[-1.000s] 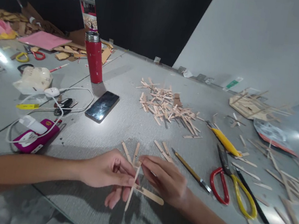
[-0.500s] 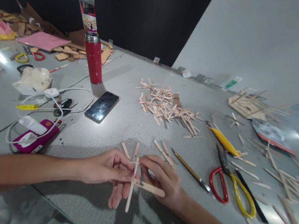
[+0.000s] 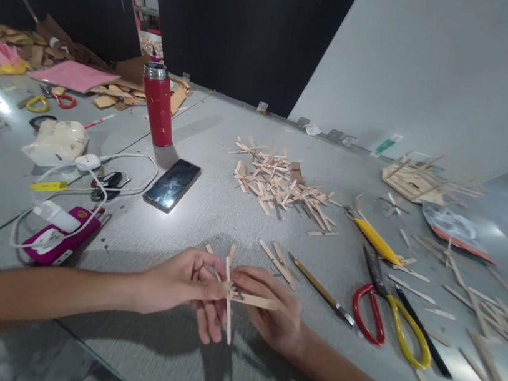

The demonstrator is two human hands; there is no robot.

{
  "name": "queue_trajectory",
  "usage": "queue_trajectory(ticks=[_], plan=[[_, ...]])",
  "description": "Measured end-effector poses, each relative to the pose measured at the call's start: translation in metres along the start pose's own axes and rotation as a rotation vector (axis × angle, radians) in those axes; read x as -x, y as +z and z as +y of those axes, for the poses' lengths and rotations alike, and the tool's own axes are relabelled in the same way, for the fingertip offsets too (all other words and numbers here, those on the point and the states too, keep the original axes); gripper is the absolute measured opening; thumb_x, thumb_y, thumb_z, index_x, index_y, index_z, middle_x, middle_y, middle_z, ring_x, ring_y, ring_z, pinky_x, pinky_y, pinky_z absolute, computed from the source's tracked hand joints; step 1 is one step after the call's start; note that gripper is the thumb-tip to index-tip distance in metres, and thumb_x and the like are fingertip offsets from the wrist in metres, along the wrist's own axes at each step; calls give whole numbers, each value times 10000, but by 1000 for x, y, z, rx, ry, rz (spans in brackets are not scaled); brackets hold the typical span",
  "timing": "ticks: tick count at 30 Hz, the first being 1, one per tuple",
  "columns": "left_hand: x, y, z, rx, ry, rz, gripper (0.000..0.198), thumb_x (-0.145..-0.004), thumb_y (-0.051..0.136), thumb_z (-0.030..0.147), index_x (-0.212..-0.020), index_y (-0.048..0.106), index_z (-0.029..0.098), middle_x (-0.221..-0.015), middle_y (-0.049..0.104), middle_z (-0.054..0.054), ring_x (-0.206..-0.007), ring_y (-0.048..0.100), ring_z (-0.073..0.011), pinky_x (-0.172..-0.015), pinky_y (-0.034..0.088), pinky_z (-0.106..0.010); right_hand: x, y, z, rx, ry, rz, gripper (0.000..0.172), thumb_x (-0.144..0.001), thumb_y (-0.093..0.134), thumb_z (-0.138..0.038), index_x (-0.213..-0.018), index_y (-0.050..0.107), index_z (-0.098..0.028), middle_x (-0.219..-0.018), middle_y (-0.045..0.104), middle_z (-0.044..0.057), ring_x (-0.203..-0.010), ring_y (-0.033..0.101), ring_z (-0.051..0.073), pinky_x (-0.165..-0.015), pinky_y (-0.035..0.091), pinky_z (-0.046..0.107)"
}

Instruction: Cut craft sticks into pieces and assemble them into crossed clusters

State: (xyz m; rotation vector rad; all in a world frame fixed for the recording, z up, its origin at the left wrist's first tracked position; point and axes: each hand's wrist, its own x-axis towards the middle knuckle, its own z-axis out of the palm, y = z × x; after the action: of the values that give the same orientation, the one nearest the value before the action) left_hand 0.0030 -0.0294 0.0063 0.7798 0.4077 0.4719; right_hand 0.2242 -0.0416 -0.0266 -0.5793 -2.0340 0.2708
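Note:
Between my hands, above the table, is a small joined piece of wooden craft sticks [image 3: 228, 322], with one stick upright and another pointing right. Dark marks show near where they meet. My left hand [image 3: 199, 290] pinches the piece near its joint with thumb and forefinger, the other fingers curled loosely below. From the right, my right hand [image 3: 269, 312] has its curled fingertips at the same joint, behind the right-pointing stick. Its exact grip is partly hidden. Just beyond my right hand lie loose sticks [image 3: 276, 263] and a slim craft knife [image 3: 320, 288].
A heap of short sticks [image 3: 283, 182] lies mid-table. Scissors [image 3: 373, 314], a yellow cutter [image 3: 377, 239] and a stick structure [image 3: 414, 178] are at right. A phone [image 3: 172, 185], red bottle [image 3: 158, 107], purple power strip [image 3: 68, 237] and cables are at left.
The stick piece has turned a little in my fingers: its upright stick now leans the other way and its side stick is nearly level. Both hands stay at the joint.

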Motion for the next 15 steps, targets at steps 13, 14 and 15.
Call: queue_trajectory(ticks=[13,14,15], plan=[[2,6,16,-127,125,125,326,-912,784,405,-934,594,141,-731,743,-28,-597,773,-199,-534,618,-263,-17,-10,-7,-171,221,35,359,-1021,441,-84,-1312,601,-220,-1143,726,123,-713,734,139,-589,625,240],[3,7,16,-145,134,149,327,-908,787,405,-926,596,140,-731,742,-27,-601,771,-196,-543,619,-267,-18,-13,-8,-180,236,29,345,-1032,421,-95,-1291,612,-218,-1118,722,112,-674,715,128,-574,615,237],[3,8,17,-165,141,174,327,-904,789,404,-917,600,138,-733,742,-29,-606,770,-193,-552,620,-269,-21,-17,-10,-184,251,21,339,-1041,400,-102,-1272,621,-216,-1091,719,102,-657,704,126,-573,610,241]])
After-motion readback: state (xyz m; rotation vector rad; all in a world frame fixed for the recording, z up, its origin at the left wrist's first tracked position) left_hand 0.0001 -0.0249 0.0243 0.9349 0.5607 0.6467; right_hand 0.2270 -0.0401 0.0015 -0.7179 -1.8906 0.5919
